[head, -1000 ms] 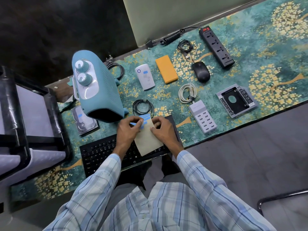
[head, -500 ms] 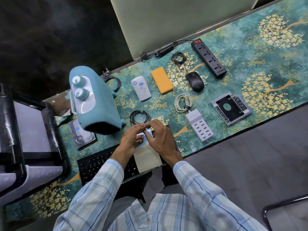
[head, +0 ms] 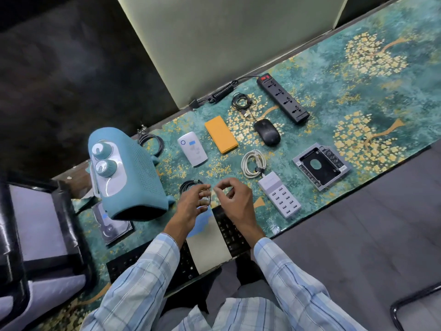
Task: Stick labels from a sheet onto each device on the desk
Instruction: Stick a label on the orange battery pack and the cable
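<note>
The label sheet (head: 210, 244) lies on the keyboard (head: 229, 231); above it the left hand (head: 191, 206) and right hand (head: 235, 201) meet with fingertips pinched; whether either holds a label, I cannot tell.

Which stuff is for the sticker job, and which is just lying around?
For the job: label sheet, white power bank, orange power bank, mouse, USB charger, power strip, heater.

Just lying around: black chair, grey board.
</note>
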`<state>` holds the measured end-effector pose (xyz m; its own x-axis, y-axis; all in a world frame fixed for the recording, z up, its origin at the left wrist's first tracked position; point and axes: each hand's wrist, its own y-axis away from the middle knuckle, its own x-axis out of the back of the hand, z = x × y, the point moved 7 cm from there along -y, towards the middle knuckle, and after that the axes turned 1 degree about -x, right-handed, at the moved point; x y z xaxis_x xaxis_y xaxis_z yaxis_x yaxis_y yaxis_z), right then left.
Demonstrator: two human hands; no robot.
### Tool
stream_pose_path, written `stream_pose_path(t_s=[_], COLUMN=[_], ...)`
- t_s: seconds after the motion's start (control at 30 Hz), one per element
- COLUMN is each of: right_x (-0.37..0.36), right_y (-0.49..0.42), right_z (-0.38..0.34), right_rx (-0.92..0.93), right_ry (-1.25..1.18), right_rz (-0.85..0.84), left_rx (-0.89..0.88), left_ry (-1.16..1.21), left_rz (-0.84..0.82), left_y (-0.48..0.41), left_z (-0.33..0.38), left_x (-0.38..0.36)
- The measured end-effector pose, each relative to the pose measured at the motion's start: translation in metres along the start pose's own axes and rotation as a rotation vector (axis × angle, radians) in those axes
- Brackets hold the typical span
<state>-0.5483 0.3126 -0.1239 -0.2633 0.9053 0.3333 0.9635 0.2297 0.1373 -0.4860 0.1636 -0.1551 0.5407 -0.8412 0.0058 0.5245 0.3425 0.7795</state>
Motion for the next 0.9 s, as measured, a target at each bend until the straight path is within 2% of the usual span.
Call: stream_pose_path(t_s=[0.23,0.37,0.43,0.63,0.77,0.9], right_x=[0.042,0.052,0.052,0.045,0.047,0.047], right_y=[-0.042,-0.068,-0.079,-0.113,-0.121,-0.126], right_z=[0.016,0.013,0.012,0.019,0.023,0.028], right_rx=[-0.175,-0.173,-0.190,-0.310,-0.355,-0.403], right_ry=[-0.183,-0.229,-0.246,-0.314,-0.382,-0.443], right_rz=[0.172,0.201,0.202,0.202,0.240,0.262], left_rx=[-0.237,-0.363,-0.380,-0.264,-0.351,-0.420], left_ry=[-0.410,-0.887,-0.938,-1.023,-1.104,-1.195], left_rz=[-0.023,0.097,0.127,0.235,0.301,0.286], left_y=[-0.042,-0.082,-0.102,-0.135,-0.139,-0.136], left_z=[0.067,0.105,0.115,0.128,0.133,0.136], left_x=[-0.057,-0.089,-0.098,-0.104,-0.113,-0.122])
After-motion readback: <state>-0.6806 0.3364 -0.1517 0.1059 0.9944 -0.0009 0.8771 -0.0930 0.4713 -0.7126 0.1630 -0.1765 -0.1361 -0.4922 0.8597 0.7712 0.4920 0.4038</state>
